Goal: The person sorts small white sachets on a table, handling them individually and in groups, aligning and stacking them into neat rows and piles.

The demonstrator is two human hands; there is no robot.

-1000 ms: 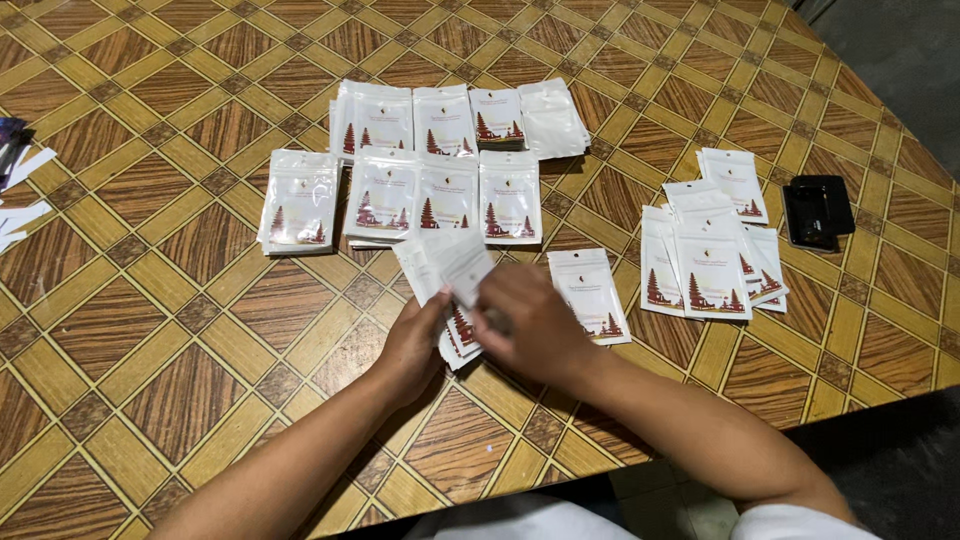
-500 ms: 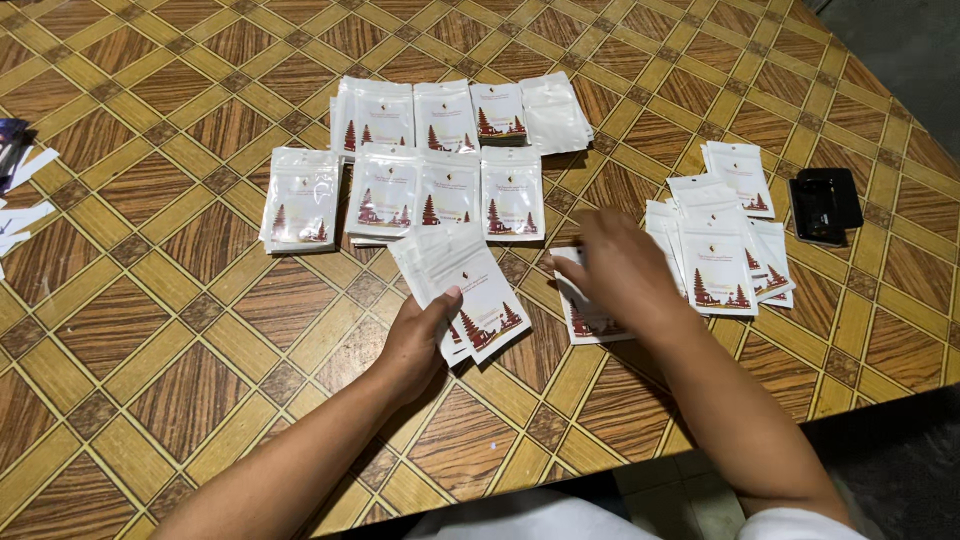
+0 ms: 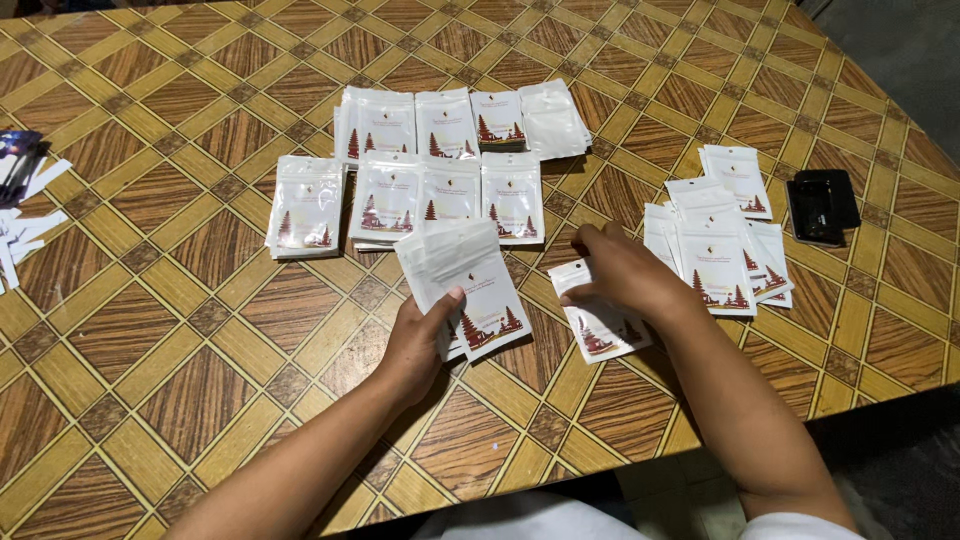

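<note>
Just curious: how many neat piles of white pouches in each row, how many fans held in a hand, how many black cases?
Far-row pouch piles: 4
Near-row pouch piles: 4
Fan of pouches in left hand: 1
Black case: 1
Total: 10

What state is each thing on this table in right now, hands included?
Left hand: gripping a fanned stack of pouches, lifted off the table.
Right hand: resting on a single pouch that lies flat.
Sorted pouch piles: flat, in two rows.
Right-side pouch heap: loosely overlapped.
Black case: lying flat; open or closed cannot be told.
</note>
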